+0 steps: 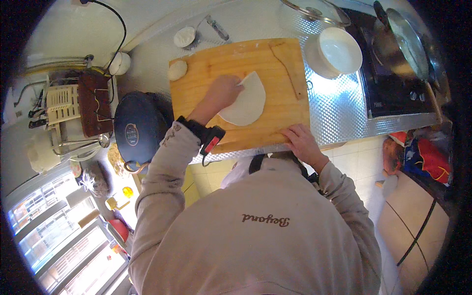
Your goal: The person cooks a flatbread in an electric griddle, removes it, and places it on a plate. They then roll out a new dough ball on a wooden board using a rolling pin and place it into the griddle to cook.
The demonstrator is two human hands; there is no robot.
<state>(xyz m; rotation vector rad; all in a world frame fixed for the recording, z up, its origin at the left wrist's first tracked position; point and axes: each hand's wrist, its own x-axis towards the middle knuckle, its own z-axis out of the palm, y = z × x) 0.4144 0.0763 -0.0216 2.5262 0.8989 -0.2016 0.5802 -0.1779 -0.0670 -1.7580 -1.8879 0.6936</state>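
Observation:
A thin sheet of white dough (249, 103) lies on a wooden board (284, 110), rounded at the front and coming to a point at the back. My left hand (225, 90) has its fingers closed on the sheet's upper left edge; the fingertips are partly hidden. On the board's front right edge rests my right hand (303, 142), fingers on the wood and the thumb out of sight. A round lump of dough (178, 70) sits at the board's back left corner. A thin dark line, perhaps a crack or a strand, marks the board's right part.
Behind the board are a small bowl of white powder (184, 37) and a dark-bladed utensil (217, 27). A white bowl (341, 51) stands right, beside a black cooktop (402, 97) with a metal pan (400, 48). At left stands a dark pan (138, 129). A glass lid (320, 11) lies behind.

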